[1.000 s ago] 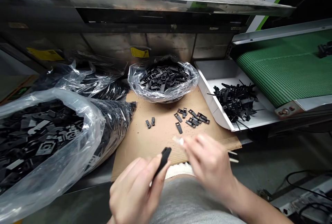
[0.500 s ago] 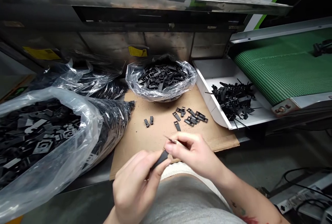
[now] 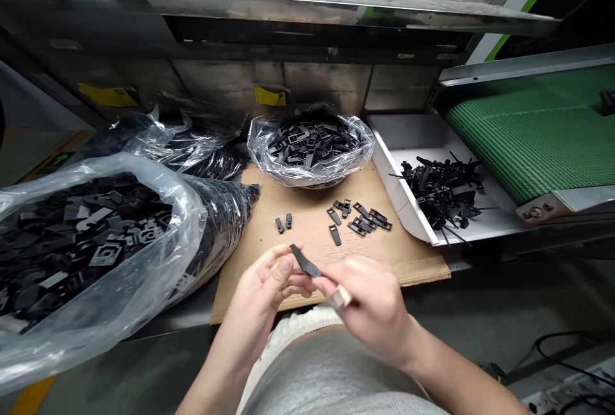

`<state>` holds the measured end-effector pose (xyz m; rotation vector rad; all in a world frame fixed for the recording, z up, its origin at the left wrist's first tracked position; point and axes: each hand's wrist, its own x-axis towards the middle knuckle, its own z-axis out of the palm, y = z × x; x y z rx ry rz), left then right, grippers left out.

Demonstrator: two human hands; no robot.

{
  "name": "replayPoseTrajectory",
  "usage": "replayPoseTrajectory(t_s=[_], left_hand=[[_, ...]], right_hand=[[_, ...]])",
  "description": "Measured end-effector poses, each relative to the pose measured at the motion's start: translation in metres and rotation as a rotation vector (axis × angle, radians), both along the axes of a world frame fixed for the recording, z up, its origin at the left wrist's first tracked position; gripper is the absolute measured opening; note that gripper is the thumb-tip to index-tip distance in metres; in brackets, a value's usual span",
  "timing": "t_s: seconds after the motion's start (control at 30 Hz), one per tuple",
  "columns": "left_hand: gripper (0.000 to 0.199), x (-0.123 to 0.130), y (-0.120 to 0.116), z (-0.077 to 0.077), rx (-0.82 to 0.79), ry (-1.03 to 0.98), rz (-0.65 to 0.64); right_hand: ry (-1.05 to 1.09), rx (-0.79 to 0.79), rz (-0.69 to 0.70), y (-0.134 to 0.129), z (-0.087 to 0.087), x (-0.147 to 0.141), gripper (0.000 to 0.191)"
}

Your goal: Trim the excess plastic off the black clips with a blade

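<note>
A flat, tapered black plastic part is tilted between my hands, above the cardboard's front edge. My left hand is turned up with its fingers loosely curled and apart, the index fingertip beside the part's upper end. My right hand is closed at the part's lower end. It also holds a small tool with a pale, blunt end; the rest of that tool is hidden and blurred. Several black parts with rectangular openings lie on the cardboard sheet, with two smaller black pieces to their left.
Behind stands a clear plastic bag full of similar parts. At left, a large open bag holds mixed black pieces. A white tray with spiky black scraps sits at right, beneath the green conveyor belt.
The black part has passed from my left hand's grip toward my right hand, and my left fingers have opened. My right hand has turned over, bringing the tool's pale end into view.
</note>
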<state>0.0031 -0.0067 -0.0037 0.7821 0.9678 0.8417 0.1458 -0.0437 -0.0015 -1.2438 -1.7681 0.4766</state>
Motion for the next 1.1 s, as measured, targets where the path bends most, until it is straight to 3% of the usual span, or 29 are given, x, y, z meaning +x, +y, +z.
replayPoseTrajectory(t_s=[0.07, 0.13, 0.23, 0.37, 0.5, 0.6, 0.73, 0.8, 0.97, 1.1], left_hand=[[0.024, 0.002, 0.004, 0.0, -0.067, -0.064, -0.06], [0.017, 0.003, 0.006, 0.0, -0.081, -0.083, -0.073], [0.019, 0.002, 0.006, -0.001, -0.046, -0.093, -0.059], [0.025, -0.001, 0.003, -0.003, 0.027, -0.078, -0.042], [0.02, -0.003, 0.001, -0.003, 0.118, -0.093, -0.106], [0.018, -0.005, 0.0, -0.001, 0.124, -0.142, -0.155], [0.017, -0.005, -0.004, 0.002, 0.063, -0.168, -0.185], [0.015, -0.004, -0.009, 0.003, 0.109, -0.085, -0.134], [0.012, -0.003, -0.023, 0.0, 0.427, 0.308, 0.092], [0.015, -0.005, -0.029, -0.004, 0.594, 0.501, 0.17]], right_hand=[[-0.24, 0.158, -0.025, -0.005, -0.003, -0.003, 0.023], [-0.301, 0.124, 0.002, -0.01, -0.003, -0.001, 0.022], [-0.119, -0.02, 0.024, -0.016, 0.002, 0.008, 0.021], [0.066, -0.171, -0.058, -0.021, 0.003, 0.021, 0.02], [0.07, -0.289, -0.059, -0.025, -0.003, 0.023, 0.019], [-0.009, -0.348, -0.036, -0.026, -0.005, 0.023, 0.032], [-0.036, -0.3, -0.078, -0.025, -0.004, 0.025, 0.031], [-0.019, -0.22, -0.096, -0.025, -0.004, 0.025, 0.025], [-0.022, 0.001, -0.067, -0.023, 0.003, 0.015, 0.021], [-0.046, 0.049, -0.037, -0.02, 0.007, 0.007, 0.021]])
